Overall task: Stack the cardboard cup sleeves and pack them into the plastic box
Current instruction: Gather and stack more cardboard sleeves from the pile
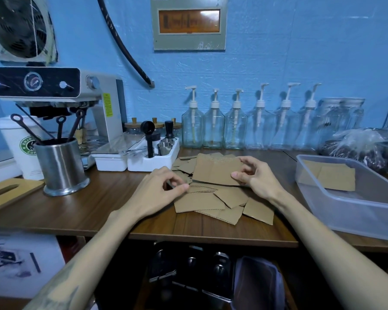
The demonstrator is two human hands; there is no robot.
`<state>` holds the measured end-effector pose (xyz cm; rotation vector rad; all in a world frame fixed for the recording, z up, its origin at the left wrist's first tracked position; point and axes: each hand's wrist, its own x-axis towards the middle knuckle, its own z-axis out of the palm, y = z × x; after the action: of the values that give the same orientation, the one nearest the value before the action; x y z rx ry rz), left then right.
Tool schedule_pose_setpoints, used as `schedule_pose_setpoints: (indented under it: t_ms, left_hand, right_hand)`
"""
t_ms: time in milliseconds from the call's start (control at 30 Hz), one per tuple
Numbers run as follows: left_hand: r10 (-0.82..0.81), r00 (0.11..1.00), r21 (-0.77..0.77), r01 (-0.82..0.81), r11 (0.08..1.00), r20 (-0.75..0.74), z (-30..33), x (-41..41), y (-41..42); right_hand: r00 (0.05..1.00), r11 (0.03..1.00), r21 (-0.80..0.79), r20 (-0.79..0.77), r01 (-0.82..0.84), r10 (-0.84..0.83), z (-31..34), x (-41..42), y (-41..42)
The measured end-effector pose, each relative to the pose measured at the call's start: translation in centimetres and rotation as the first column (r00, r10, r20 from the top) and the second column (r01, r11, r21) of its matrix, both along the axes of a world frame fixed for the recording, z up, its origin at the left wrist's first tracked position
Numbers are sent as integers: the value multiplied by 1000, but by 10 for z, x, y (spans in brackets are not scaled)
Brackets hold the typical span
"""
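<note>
Several flat brown cardboard cup sleeves (213, 203) lie scattered in a loose pile on the wooden counter (87, 209). My right hand (253, 175) pinches the right edge of a small stack of sleeves (213, 171) held just above the pile. My left hand (164, 186) hovers at the pile's left edge with thumb and fingers curled together; whether it pinches a sleeve edge is unclear. A translucent plastic box (354, 211) sits at the right, with a few sleeves (336, 177) lying flat inside it.
A steel utensil cup (61, 166), a paper coffee cup (20, 144) and an espresso machine (54, 101) stand at the left. White trays (152, 164) with coffee tools and a row of glass pump bottles (235, 126) line the back wall.
</note>
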<state>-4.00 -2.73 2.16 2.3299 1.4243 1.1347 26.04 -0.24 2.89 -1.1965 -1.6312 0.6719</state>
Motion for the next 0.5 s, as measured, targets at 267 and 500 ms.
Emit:
schedule_pose_setpoints:
  t_ms: [267,500]
  left_hand:
    - [-19,961,-149,-24,989,-276,-5,-8,-18]
    - [-23,991,-233,-8,972,-130,-2,-10,-21]
  right_hand:
    - [1000,1000,14,-18,3,-3,4,-27,-23]
    - [997,998,-1,-53,59,-59,3,-31,-31]
